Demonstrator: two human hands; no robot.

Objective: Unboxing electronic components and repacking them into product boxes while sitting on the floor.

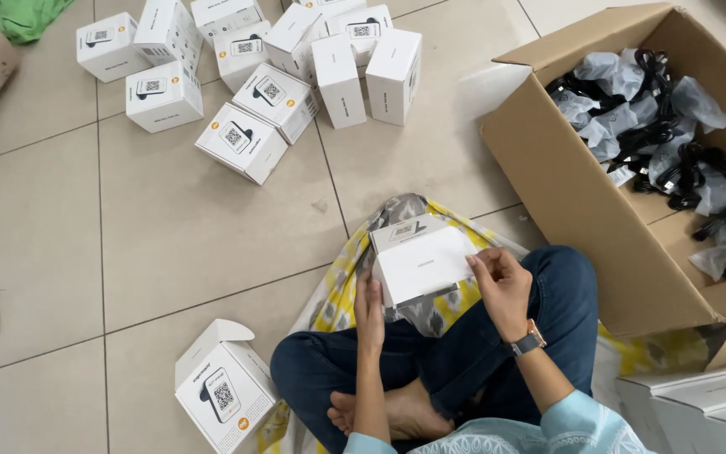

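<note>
I sit cross-legged on a tiled floor in blue jeans. Both hands hold a small white box [420, 259] above my lap. My left hand [369, 309] grips its lower left edge. My right hand [500, 282], with a watch on the wrist, pinches its right edge near the lid flap. A yellow and grey patterned cloth [338, 294] lies under my legs.
Several white boxes [242, 141] are scattered on the floor ahead. One opened white box [224, 388] stands at my left knee. A large cardboard carton [581, 193] at the right holds black cables in plastic bags [657, 126]. More white boxes [699, 408] lie at the lower right.
</note>
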